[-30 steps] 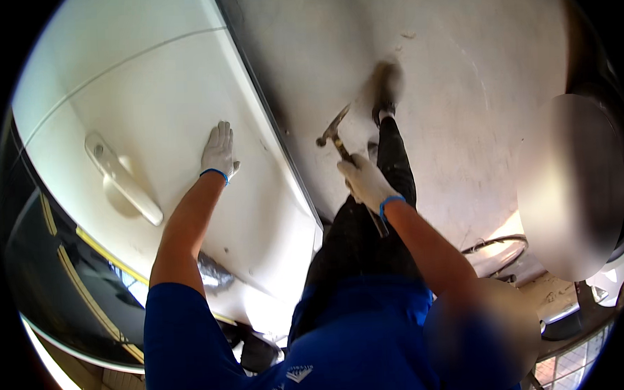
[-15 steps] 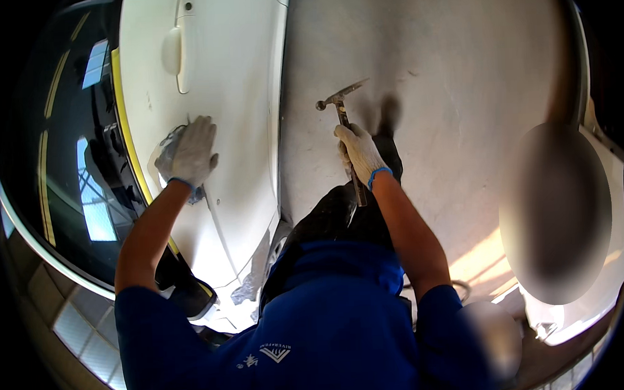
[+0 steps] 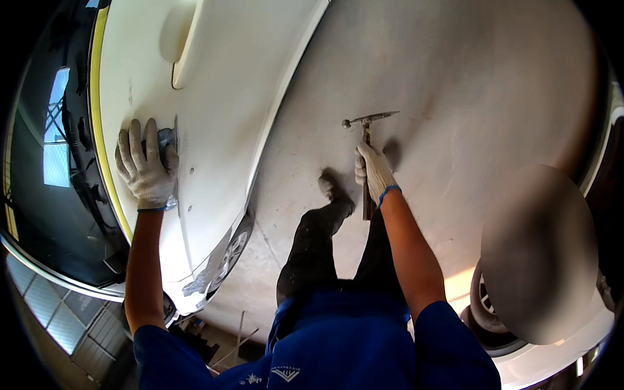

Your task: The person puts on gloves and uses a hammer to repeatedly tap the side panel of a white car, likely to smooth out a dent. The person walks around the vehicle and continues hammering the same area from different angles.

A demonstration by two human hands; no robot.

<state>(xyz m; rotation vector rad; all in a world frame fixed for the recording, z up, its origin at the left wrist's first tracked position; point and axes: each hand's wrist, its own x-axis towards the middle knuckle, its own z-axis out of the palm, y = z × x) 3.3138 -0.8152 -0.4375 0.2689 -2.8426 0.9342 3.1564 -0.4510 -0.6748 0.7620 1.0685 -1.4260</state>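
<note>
My left hand [image 3: 146, 166], in a pale knit work glove, lies flat with fingers spread on the white car door [image 3: 217, 136]. Beneath and beside it shows a grey bare patch [image 3: 166, 139] in the paint, partly covered by the palm. A door handle [image 3: 188, 44] stands out farther up the same panel. My right hand [image 3: 374, 173], gloved too, is wrapped round the shaft of a body hammer [image 3: 367, 128]. Its head points away from me, with a small round face on one side and a long pointed end on the other. The hammer hangs over the floor, apart from the car.
Yellow tape [image 3: 97, 99] runs along the door's edge by the dark window [image 3: 65, 197]. A scraped grey area [image 3: 208, 274] lies near the car's wheel [image 3: 235, 249]. Concrete floor [image 3: 459, 87] spreads to the right, where another white car [image 3: 538, 366] stands beside a blurred shape.
My left hand has shifted over the grey patch, its fingers now spread wider. The right hand still grips the hammer, its head turned slightly. My view has swung and my feet have moved.
</note>
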